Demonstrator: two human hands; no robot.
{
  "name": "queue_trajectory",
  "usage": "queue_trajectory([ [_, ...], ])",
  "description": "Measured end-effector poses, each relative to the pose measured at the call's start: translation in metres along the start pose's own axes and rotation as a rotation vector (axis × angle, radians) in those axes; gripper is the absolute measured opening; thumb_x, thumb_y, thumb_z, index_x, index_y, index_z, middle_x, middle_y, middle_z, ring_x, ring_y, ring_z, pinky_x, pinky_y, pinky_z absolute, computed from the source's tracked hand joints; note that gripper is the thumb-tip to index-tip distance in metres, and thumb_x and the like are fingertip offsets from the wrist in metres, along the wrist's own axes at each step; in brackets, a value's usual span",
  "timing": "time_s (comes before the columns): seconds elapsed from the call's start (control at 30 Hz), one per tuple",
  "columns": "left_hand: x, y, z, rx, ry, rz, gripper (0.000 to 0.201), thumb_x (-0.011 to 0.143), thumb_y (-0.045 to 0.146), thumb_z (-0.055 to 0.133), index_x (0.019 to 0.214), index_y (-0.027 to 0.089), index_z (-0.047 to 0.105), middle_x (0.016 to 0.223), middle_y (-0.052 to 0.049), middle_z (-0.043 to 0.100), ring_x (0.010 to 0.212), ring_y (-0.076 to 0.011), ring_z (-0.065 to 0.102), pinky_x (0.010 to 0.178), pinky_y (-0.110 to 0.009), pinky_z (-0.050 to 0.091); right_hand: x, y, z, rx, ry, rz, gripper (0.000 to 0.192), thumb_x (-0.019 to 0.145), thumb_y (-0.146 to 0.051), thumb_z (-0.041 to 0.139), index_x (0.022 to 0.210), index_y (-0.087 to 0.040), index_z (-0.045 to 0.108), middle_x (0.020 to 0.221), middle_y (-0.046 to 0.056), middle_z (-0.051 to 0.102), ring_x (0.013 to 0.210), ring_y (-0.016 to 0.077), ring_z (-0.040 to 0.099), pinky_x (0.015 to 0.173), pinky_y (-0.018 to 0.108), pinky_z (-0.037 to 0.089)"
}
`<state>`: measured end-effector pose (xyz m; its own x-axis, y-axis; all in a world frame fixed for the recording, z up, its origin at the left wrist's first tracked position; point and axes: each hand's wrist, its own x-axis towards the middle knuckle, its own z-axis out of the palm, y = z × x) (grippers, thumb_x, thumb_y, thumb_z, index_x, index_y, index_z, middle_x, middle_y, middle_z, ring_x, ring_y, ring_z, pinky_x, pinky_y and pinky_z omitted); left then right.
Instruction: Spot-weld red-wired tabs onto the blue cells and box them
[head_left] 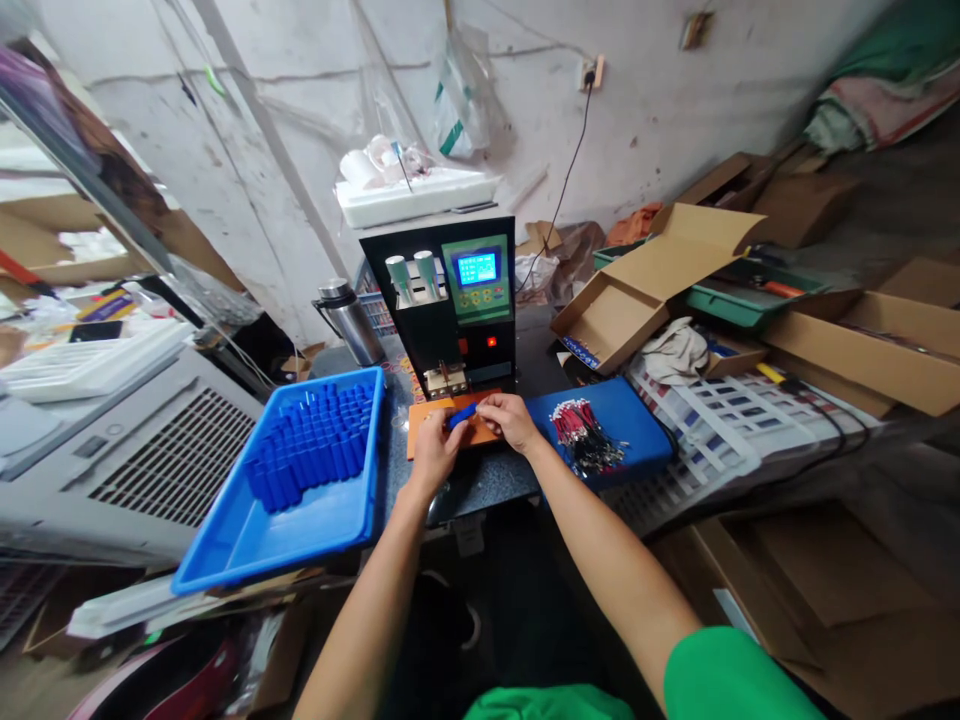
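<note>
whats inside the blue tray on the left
The blue tray holds a packed block of blue cylinders standing upright toward its far end; the near part is bare. Whatever lies beneath the cylinders is covered.

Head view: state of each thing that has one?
Blue cell: held by both hands over the orange pad.
Left hand: closed on it.
Right hand: pinching its end.
Machine screen: lit.
Blue tray: part filled.
Cardboard box: open.
</note>
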<state>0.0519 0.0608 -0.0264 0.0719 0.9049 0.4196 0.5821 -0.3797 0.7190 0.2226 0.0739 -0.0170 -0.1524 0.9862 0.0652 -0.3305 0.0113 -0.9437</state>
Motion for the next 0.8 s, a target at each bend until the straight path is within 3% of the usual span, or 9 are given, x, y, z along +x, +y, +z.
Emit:
queue_trajectory([
  [0.27, 0.005, 0.003, 0.001, -0.3, 0.024, -0.113, 0.027, 0.078, 0.037, 0.068, 0.095, 0.017, 0.066, 0.086, -0.004, 0.07, 0.077, -0.0187, 0.066, 0.073, -0.031, 0.052, 0.004, 0.001, 0.003, -0.036, 0.044, 0.032, 0.031, 0.063, -0.044, 0.073, 0.059, -0.018, 0.056, 0.045, -0.007, 0.046, 0.039, 0.0056, 0.033, 0.04, 0.021, 0.02],
  [0.5, 0.009, 0.0, 0.012, -0.344, -0.018, -0.131, 0.033, 0.081, 0.039, 0.064, 0.104, 0.016, 0.064, 0.094, -0.007, 0.072, 0.084, -0.0199, 0.067, 0.081, -0.034, 0.055, 0.01, 0.006, 0.007, -0.075, 0.117, 0.015, 0.033, 0.064, -0.047, 0.073, 0.061, -0.019, 0.056, 0.047, -0.005, 0.048, 0.042, 0.0064, 0.037, 0.04, 0.02, 0.024],
  [0.8, 0.012, 0.005, 0.008, -0.432, -0.044, -0.147, 0.032, 0.079, 0.041, 0.065, 0.099, 0.016, 0.065, 0.093, -0.006, 0.071, 0.085, -0.0196, 0.066, 0.082, -0.033, 0.054, 0.011, 0.005, 0.007, 0.03, 0.206, 0.015, 0.037, 0.065, -0.05, 0.076, 0.067, -0.018, 0.057, 0.053, -0.004, 0.052, 0.045, 0.0058, 0.041, 0.04, 0.018, 0.028],
])
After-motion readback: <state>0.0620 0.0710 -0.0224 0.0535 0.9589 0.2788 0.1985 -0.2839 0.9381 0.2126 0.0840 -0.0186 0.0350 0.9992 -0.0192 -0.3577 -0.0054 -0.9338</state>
